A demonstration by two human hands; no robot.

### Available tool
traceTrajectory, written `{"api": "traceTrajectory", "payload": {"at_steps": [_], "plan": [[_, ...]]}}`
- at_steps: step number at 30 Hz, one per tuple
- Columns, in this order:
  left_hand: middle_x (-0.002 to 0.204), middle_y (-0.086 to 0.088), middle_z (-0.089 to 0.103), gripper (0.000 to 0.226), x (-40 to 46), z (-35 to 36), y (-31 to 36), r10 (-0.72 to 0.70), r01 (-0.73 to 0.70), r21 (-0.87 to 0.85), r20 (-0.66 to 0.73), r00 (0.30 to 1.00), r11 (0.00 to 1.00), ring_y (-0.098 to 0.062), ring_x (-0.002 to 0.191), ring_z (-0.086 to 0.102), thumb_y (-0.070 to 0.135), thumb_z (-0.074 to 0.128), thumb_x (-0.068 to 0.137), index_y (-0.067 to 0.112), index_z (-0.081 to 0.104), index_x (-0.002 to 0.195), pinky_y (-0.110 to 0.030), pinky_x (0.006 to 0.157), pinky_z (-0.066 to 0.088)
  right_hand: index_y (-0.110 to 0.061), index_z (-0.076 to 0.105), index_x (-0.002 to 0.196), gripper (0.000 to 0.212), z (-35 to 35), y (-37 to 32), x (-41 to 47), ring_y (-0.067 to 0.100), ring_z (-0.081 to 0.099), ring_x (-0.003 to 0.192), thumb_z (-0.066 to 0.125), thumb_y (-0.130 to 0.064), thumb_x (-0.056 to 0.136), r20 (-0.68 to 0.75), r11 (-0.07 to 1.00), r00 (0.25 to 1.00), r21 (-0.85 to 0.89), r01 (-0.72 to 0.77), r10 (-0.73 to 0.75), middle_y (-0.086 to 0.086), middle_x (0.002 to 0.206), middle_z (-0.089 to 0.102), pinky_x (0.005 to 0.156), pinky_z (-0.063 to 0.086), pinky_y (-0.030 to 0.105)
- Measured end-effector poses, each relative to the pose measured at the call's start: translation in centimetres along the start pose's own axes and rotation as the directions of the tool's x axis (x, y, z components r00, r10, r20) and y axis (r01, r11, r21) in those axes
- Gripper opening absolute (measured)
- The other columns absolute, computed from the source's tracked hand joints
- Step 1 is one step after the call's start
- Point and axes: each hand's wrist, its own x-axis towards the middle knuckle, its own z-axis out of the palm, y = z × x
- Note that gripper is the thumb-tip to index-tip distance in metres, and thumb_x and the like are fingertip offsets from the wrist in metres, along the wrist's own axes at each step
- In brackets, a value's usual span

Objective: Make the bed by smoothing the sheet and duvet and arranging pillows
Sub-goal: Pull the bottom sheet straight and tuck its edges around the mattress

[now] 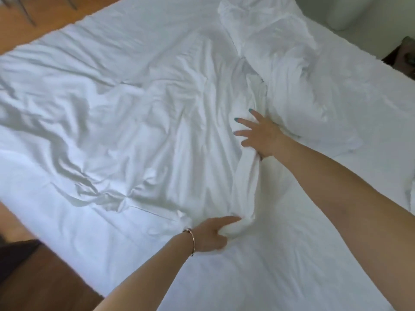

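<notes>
A rumpled white duvet (116, 104) covers the left and middle of the bed, its bunched edge running from near me up toward the far right. My left hand (213, 234), with a bracelet on the wrist, grips the near end of that bunched edge. Farther along the same ridge of cloth, my right hand (260, 135) has its fingers spread over the top and its thumb hooked under. A crumpled white pillow (280, 70) lies just beyond my right hand. The flat white sheet (314, 254) shows bare at the right and near me.
Wooden floor (49, 277) runs along the bed's near left side and also shows at the far left corner. Thin chair or table legs (27, 12) stand at the top left. A white object (359, 12) and a dark piece of furniture (404, 55) sit beyond the far right edge.
</notes>
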Motion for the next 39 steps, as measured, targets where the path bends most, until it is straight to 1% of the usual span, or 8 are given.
{"api": "traceTrajectory", "payload": {"at_steps": [4, 12, 17, 21, 25, 30, 33, 39], "plan": [[0.131, 0.012, 0.055, 0.072, -2.2, -3.1, -2.5, 0.036, -0.040, -0.020, -0.172, 0.984, 0.999, -0.010, 0.119, 0.053, 0.033, 0.048, 0.055, 0.080, 0.037, 0.108, -0.028, 0.098, 0.046, -0.032, 0.063, 0.114, 0.074, 1.3, -2.4, -3.0, 0.017, 0.058, 0.106, 0.038, -0.087, 0.072, 0.103, 0.900, 0.980, 0.390, -0.196, 0.169, -0.007, 0.109, 0.066, 0.105, 0.024, 0.034], [0.117, 0.011, 0.063, 0.064, -2.1, -10.9, -3.5, -0.016, 0.037, 0.270, -0.080, 0.997, 0.962, -0.014, 0.102, 0.062, 0.021, 0.052, 0.056, 0.055, 0.055, 0.110, -0.023, 0.076, 0.053, -0.020, 0.058, 0.126, 0.110, 2.7, -20.5, -13.2, 0.020, 0.059, 0.109, 0.032, -0.100, 0.054, 0.508, 0.238, 0.838, 0.804, -0.545, 0.199, -0.001, 0.122, 0.063, 0.083, 0.045, 0.029], [0.126, 0.001, 0.035, 0.073, 1.3, -7.2, 1.6, -0.097, 0.126, 0.785, -0.084, 0.992, 0.606, -0.025, 0.125, 0.039, 0.050, 0.068, 0.065, 0.028, 0.039, 0.128, -0.038, 0.101, 0.041, -0.028, 0.057, 0.126, 0.083, 2.5, -20.9, -15.4, 0.022, 0.059, 0.111, 0.048, -0.086, 0.068, 0.591, -0.042, 0.742, 0.790, -0.612, 0.318, -0.006, 0.118, 0.065, 0.087, 0.046, 0.031], [0.145, -0.003, 0.031, 0.093, 4.0, -2.8, 4.3, 0.127, 0.005, 0.796, -0.103, 0.987, 0.605, -0.029, 0.125, 0.043, 0.046, 0.065, 0.079, 0.038, 0.003, 0.148, -0.047, 0.100, 0.042, -0.022, 0.054, 0.111, 0.070, 3.1, -18.4, -15.9, 0.022, 0.061, 0.094, 0.061, -0.077, 0.068, 0.509, 0.086, 0.761, 0.807, -0.585, 0.403, -0.007, 0.100, 0.062, 0.073, 0.044, 0.032], [0.122, -0.002, 0.051, 0.062, 5.9, -3.9, 3.5, 0.165, -0.162, 0.686, 0.061, 0.984, 0.709, -0.026, 0.111, 0.055, 0.014, 0.049, 0.090, 0.042, 0.031, 0.142, -0.036, 0.097, 0.044, -0.028, 0.053, 0.124, 0.094, 7.1, -19.9, -19.9, 0.029, 0.057, 0.104, 0.093, -0.034, 0.038, 0.285, 0.504, 0.803, 0.656, -0.562, 0.524, 0.000, 0.122, 0.056, 0.088, 0.038, 0.044], [0.124, 0.017, 0.057, 0.060, 4.4, -4.7, 2.8, 0.360, -0.342, 0.516, 0.069, 0.931, 0.785, -0.012, 0.119, 0.054, -0.001, 0.057, 0.084, 0.032, 0.051, 0.134, -0.017, 0.099, 0.038, -0.049, 0.007, 0.150, 0.129, 11.4, -20.2, -22.8, 0.041, 0.009, 0.144, 0.089, -0.050, 0.049, 0.443, 0.347, 0.652, 0.590, -0.729, 0.615, 0.002, 0.162, -0.001, 0.104, 0.011, 0.073], [0.106, 0.043, 0.057, 0.069, 3.2, -4.5, 3.4, 0.371, -0.343, 0.464, 0.034, 0.928, 0.817, 0.001, 0.110, 0.056, 0.011, 0.062, 0.082, 0.070, 0.047, 0.114, -0.013, 0.093, 0.043, -0.051, -0.009, 0.148, 0.123, 12.5, -18.6, -22.2, 0.034, -0.007, 0.147, 0.075, -0.066, 0.059, 0.442, 0.178, 0.673, 0.743, -0.645, 0.594, -0.010, 0.160, -0.017, 0.103, 0.015, 0.074], [0.102, 0.026, 0.064, 0.042, 2.2, -0.7, 4.9, 0.221, -0.151, 0.441, -0.111, 0.969, 0.885, -0.002, 0.102, 0.060, 0.039, 0.062, 0.072, 0.068, 0.049, 0.100, -0.023, 0.088, 0.047, -0.030, 0.051, 0.129, 0.049, 14.3, -15.2, -22.5, 0.026, 0.057, 0.113, 0.059, -0.013, 0.085, 0.308, -0.129, 0.684, 0.945, -0.301, 0.661, -0.001, 0.118, 0.063, 0.109, 0.032, 0.045]]}}
